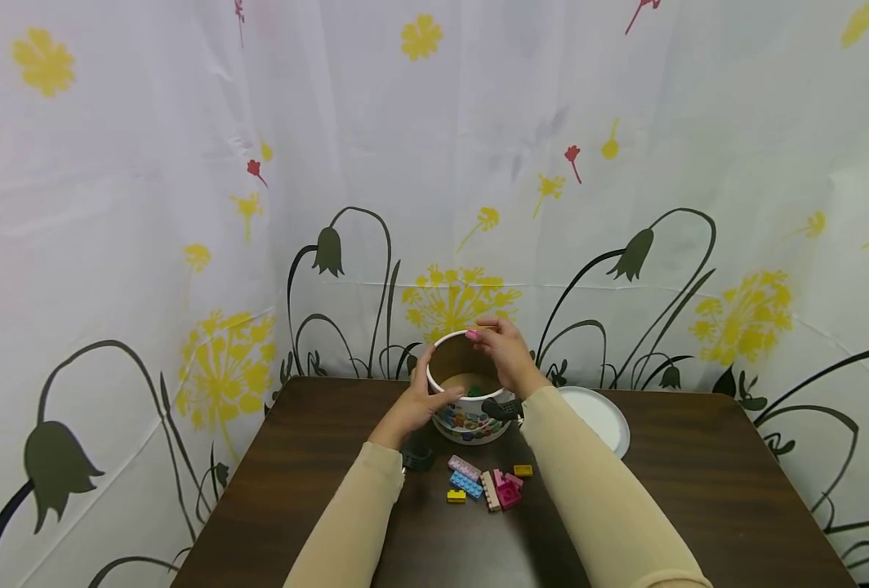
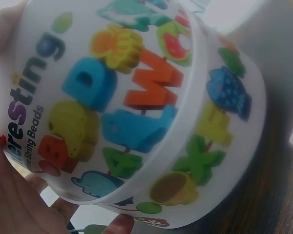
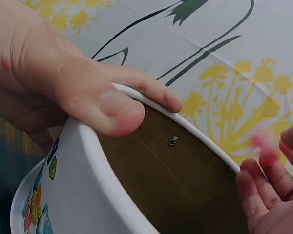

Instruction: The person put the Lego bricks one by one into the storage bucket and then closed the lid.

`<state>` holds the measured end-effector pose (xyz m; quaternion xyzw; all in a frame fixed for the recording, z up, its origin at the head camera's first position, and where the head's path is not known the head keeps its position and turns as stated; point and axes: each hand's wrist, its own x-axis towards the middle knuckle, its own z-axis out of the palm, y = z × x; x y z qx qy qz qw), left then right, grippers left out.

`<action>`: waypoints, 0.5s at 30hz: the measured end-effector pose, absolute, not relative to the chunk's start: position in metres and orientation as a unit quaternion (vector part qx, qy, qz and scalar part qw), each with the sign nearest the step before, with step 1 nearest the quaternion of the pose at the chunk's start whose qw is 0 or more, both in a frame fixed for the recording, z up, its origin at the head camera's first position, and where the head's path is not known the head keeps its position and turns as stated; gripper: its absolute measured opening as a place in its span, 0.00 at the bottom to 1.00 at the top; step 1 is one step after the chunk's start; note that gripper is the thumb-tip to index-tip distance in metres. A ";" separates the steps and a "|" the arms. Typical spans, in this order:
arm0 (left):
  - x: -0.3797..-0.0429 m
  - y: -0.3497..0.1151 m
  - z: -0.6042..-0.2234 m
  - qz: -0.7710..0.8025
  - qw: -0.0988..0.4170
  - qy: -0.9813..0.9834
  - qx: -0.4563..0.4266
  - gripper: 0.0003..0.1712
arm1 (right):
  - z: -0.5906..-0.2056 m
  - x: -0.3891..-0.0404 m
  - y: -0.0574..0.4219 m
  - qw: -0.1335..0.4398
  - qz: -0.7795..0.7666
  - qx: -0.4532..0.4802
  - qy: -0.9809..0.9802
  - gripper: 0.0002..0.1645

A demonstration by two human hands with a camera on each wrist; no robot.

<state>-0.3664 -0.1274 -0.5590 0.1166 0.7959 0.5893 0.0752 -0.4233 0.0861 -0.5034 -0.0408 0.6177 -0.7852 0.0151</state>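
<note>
A round white tub [image 1: 471, 418] printed with colourful letters and animals is tipped with its mouth toward me. My left hand [image 1: 416, 408] grips its left side, with the thumb over the rim in the right wrist view. My right hand [image 1: 506, 355] is above the far right part of the opening, pinching a small pink piece [image 1: 473, 335], blurred in the right wrist view. Inside the tub lies something green [image 1: 474, 391]. On its printed wall [image 2: 136, 87] the words "String Beads" are legible in the left wrist view.
Toy building bricks lie in front of the tub: a blue one [image 1: 467, 484], yellow ones [image 1: 456, 496], a cream one [image 1: 490, 492] and several pinks. A white round lid [image 1: 614, 416] lies on the dark table [image 1: 317, 457] to the right, partly behind the right sleeve. A flowered curtain hangs behind.
</note>
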 end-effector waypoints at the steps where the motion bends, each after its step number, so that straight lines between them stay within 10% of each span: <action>1: -0.366 -0.127 -0.558 0.590 0.078 0.796 0.114 0.68 | -0.503 -0.423 0.086 0.014 -0.785 -0.038 0.618 0.22; 15: -0.367 -0.127 -0.558 0.586 0.066 0.797 0.129 0.68 | -0.500 -0.421 0.085 0.023 -0.768 -0.040 0.639 0.20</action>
